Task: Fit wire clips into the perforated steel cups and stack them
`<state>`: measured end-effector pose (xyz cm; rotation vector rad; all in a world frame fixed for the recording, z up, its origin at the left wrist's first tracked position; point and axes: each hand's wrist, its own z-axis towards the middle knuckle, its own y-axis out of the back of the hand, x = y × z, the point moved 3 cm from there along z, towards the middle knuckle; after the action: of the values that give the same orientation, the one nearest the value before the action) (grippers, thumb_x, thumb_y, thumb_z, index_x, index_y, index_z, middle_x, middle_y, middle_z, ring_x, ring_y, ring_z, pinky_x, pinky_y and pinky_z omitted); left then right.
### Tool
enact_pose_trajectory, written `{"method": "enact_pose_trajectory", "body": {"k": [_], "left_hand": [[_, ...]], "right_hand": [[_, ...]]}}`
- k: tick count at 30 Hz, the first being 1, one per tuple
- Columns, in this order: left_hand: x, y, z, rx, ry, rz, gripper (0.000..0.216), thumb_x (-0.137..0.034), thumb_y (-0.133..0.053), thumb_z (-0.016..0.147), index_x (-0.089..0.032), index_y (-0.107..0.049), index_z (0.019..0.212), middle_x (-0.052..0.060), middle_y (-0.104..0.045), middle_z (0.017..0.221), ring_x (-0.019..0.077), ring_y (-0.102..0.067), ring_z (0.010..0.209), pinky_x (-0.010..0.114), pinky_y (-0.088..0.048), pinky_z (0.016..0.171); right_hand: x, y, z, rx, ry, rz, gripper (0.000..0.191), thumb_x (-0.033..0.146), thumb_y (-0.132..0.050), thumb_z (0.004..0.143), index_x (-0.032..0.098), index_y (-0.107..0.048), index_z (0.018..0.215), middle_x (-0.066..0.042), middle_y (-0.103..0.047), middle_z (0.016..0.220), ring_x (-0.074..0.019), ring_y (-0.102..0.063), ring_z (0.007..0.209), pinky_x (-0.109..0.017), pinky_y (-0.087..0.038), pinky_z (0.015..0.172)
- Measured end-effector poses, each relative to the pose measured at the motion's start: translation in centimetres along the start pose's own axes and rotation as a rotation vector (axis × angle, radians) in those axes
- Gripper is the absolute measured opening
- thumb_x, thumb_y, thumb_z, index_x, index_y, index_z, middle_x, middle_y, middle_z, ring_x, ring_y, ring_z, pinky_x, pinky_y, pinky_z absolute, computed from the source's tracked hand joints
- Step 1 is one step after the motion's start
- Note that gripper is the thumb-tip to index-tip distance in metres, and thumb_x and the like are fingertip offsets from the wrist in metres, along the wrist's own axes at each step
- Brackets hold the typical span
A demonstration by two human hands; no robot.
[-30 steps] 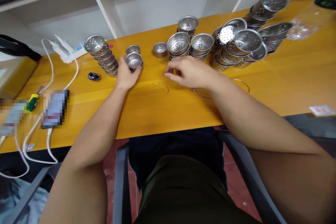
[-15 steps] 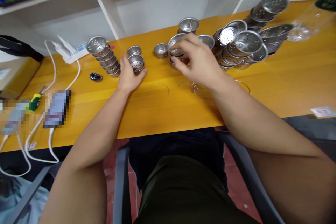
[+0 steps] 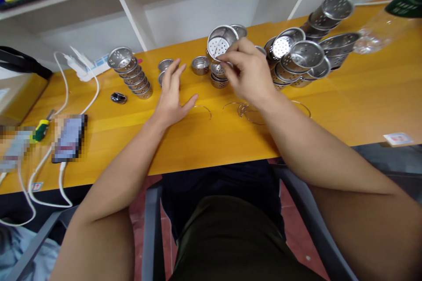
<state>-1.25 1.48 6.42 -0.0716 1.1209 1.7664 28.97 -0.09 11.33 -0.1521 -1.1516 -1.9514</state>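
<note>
My right hand (image 3: pixel 249 72) pinches the rim of a perforated steel strainer basket (image 3: pixel 218 45), raised and tilted so its holed bottom faces me; a thin wire-like line crosses its inside. Just below it stands a short stack of strainer baskets (image 3: pixel 219 81). With fingers spread and nothing in it, my left hand (image 3: pixel 174 96) hovers in front of two small groups of baskets, partly hiding the nearer one (image 3: pixel 161 80). A single basket (image 3: pixel 200 66) sits between my hands. On the table before them lie several thin curved wires (image 3: pixel 252 114).
A leaning stack of baskets (image 3: pixel 135 74) stands at left beside a small black object (image 3: pixel 118 98). More stacks (image 3: pixel 301 59) crowd the right, near a clear plastic bottle (image 3: pixel 379 35). Phones (image 3: pixel 69 138), white cables and a green-yellow screwdriver (image 3: pixel 41 129) lie far left.
My right hand has lifted the basket up off the stack beneath it. My left hand has come away from the small baskets, moving right and toward me, with its fingers spread.
</note>
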Motion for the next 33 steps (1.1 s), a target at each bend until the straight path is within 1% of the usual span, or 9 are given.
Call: {"method": "enact_pose_trajectory", "body": {"k": [5, 7, 9, 13, 16, 19, 24, 28, 33], "left_hand": [[0.0, -0.6, -0.6, -0.076, -0.195, 0.006, 0.119, -0.074, -0.093, 0.113, -0.036, -0.021, 0.2, 0.019, -0.04, 0.209, 0.0491, -0.042, 0.201, 0.075, -0.037, 0.168], [0.1, -1.1, -0.8, -0.043, -0.204, -0.026, 0.108, -0.061, -0.09, 0.115, -0.037, -0.026, 0.198, 0.018, -0.05, 0.2, 0.0458, -0.054, 0.192, 0.073, -0.047, 0.164], [0.3, -1.3, -1.0, -0.017, -0.181, -0.061, 0.099, -0.05, -0.094, 0.11, -0.037, -0.039, 0.191, 0.016, -0.064, 0.184, 0.0437, -0.068, 0.176, 0.07, -0.058, 0.155], [0.7, -1.5, -0.7, -0.001, -0.222, -0.067, 0.091, -0.031, -0.095, 0.096, -0.033, -0.054, 0.177, 0.013, -0.074, 0.164, 0.0406, -0.077, 0.152, 0.065, -0.067, 0.139], [1.0, -1.6, -0.4, 0.007, -0.241, -0.057, 0.082, -0.039, -0.093, 0.1, -0.03, -0.057, 0.172, 0.014, -0.076, 0.161, 0.0403, -0.077, 0.15, 0.062, -0.066, 0.137], [1.3, -1.7, -0.3, -0.012, -0.276, -0.017, 0.075, -0.055, -0.09, 0.11, -0.029, -0.057, 0.171, 0.016, -0.076, 0.159, 0.0396, -0.077, 0.148, 0.061, -0.067, 0.134], [1.0, -1.8, -0.2, -0.014, -0.365, -0.029, 0.067, -0.066, -0.075, 0.124, -0.033, -0.052, 0.176, 0.016, -0.074, 0.158, 0.0379, -0.078, 0.146, 0.061, -0.07, 0.129], [1.0, -1.9, -0.2, -0.039, -0.39, -0.021, 0.071, -0.074, -0.067, 0.127, -0.033, -0.049, 0.182, 0.017, -0.072, 0.161, 0.0397, -0.077, 0.15, 0.065, -0.069, 0.134], [1.4, -2.1, -0.2, -0.032, -0.346, -0.009, 0.079, -0.082, -0.07, 0.124, -0.036, -0.045, 0.183, 0.016, -0.072, 0.164, 0.0424, -0.076, 0.156, 0.071, -0.061, 0.145]], "right_hand": [[3.0, -3.8, -1.3, 0.003, 0.266, 0.313, 0.038, 0.057, -0.067, 0.134, 0.038, -0.097, 0.149, -0.016, -0.084, 0.141, -0.0421, -0.08, 0.131, -0.064, -0.068, 0.123], [3.8, -5.7, -1.9, 0.025, 0.358, 0.387, 0.037, 0.054, -0.067, 0.134, 0.034, -0.093, 0.151, -0.014, -0.082, 0.136, -0.0371, -0.081, 0.122, -0.058, -0.071, 0.115], [4.3, -6.7, -2.3, 0.052, 0.396, 0.434, 0.033, 0.047, -0.068, 0.133, 0.03, -0.089, 0.151, -0.014, -0.08, 0.139, -0.0317, -0.079, 0.11, -0.051, -0.071, 0.104], [4.8, -6.2, -2.3, 0.181, 0.385, 0.418, 0.014, 0.032, -0.069, 0.125, 0.025, -0.08, 0.131, -0.016, -0.076, 0.152, -0.0269, -0.076, 0.106, -0.043, -0.065, 0.096], [4.7, -5.2, -2.0, 0.242, 0.372, 0.376, 0.005, 0.027, -0.067, 0.122, 0.026, -0.07, 0.118, -0.01, -0.077, 0.126, -0.0249, -0.071, 0.098, -0.04, -0.057, 0.089], [4.2, -4.9, -1.5, 0.181, 0.362, 0.368, 0.011, 0.03, -0.068, 0.123, 0.026, -0.065, 0.113, -0.005, -0.073, 0.107, -0.0227, -0.065, 0.09, -0.039, -0.05, 0.086], [4.1, -5.6, -1.3, 0.049, 0.253, 0.471, 0.022, 0.037, -0.078, 0.116, 0.026, -0.063, 0.105, 0.0, -0.064, 0.094, -0.0194, -0.056, 0.081, -0.036, -0.042, 0.076], [4.5, -6.3, -1.4, 0.063, 0.081, 0.645, 0.03, 0.041, -0.087, 0.109, 0.027, -0.062, 0.099, 0.003, -0.057, 0.086, -0.016, -0.044, 0.071, -0.034, -0.035, 0.066], [4.7, -6.6, -1.2, 0.069, -0.049, 0.774, 0.041, 0.043, -0.097, 0.1, 0.029, -0.059, 0.092, 0.003, -0.058, 0.081, -0.017, -0.045, 0.072, -0.034, -0.039, 0.068]]}}
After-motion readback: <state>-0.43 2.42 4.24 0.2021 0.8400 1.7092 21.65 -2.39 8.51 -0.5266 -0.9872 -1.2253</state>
